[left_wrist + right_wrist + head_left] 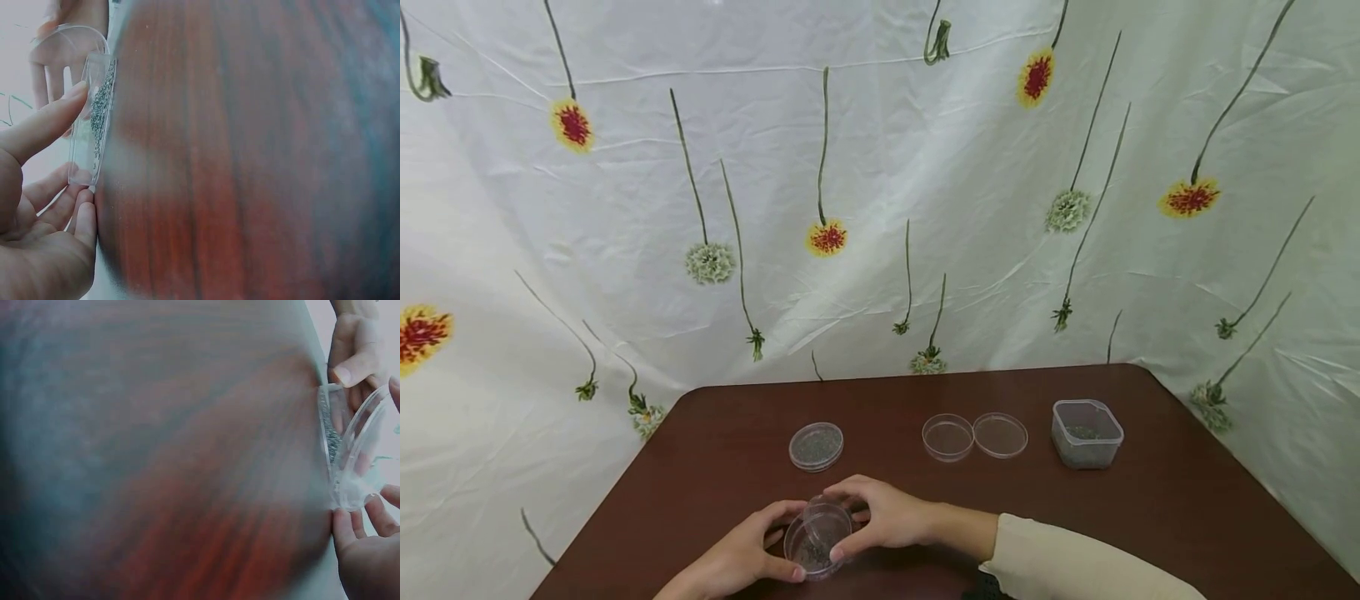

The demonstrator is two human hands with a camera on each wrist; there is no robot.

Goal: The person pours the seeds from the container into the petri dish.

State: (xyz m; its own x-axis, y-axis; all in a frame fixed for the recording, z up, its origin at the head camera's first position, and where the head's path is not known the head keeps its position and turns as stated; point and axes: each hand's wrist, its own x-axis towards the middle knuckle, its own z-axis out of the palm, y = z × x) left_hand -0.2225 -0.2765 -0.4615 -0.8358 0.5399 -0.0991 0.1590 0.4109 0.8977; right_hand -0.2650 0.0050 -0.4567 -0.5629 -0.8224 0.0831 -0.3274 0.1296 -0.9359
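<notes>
Near the front edge of the table, my left hand grips a clear petri dish by its sides, thumb on one side and fingers on the other. Dark, grainy material lies in the dish, as the left wrist view shows. My right hand holds a clear petri dish lid between thumb and fingers. The lid is tilted against the dish, one edge low at its rim and the other raised. Some right-hand fingertips are hidden behind the lid in the head view.
Beyond the hands stands a covered petri dish with greyish content. Two clear dish halves, one beside the other, lie farther right. A square plastic tub with dark grains stands at the right on the brown table. Behind hangs a flowered cloth.
</notes>
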